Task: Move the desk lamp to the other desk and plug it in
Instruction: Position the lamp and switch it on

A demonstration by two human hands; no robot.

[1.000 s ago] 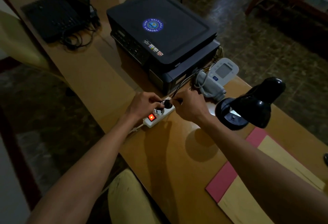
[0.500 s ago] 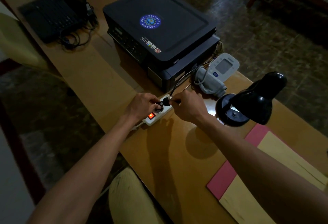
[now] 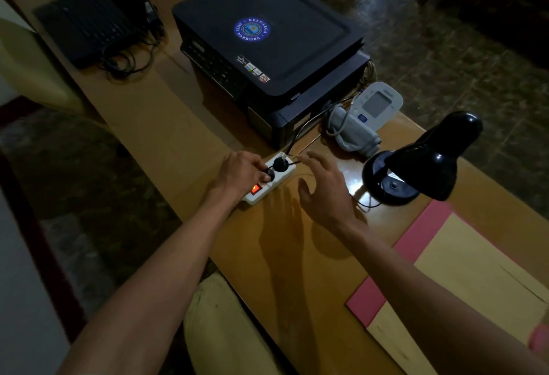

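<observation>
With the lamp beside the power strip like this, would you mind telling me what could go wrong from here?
1. The power strip has its red switch lit, and the left hand pinches a plug on it; fingers slipping toward the pins could get shocked.
2. The lamp's cord loops loosely by the desk lamp; the open right hand could snag it and tip the lamp.

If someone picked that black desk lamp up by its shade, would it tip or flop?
Probably awkward: the desk lamp has a big shade leaning well off its round base, so it looks top-heavy. The glossy surface may be slippery. Its thin cord would likely trail limply.
</observation>
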